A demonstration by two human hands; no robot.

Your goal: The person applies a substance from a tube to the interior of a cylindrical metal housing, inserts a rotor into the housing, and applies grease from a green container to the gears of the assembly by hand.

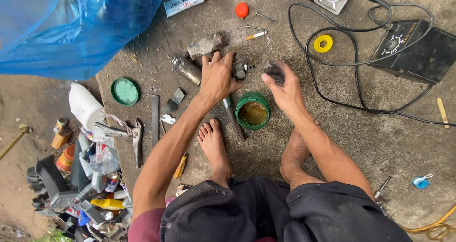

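Rough concrete floor (380,142): open green tub (252,111) centre, green lid (125,91) left, yellow tape roll (323,43) and black box (418,49) far right.

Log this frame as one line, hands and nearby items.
left hand: gripping metal motor part | right hand: greasy fingers, holding nothing | green tub: open, between hands | surface: concrete floor

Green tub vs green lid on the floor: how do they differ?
The green tub stands open between the hands, showing brownish grease inside; the green lid lies flat and apart, off to the person's left, with a pale inner face. The tub is deep, the lid shallow. Both are round and green.
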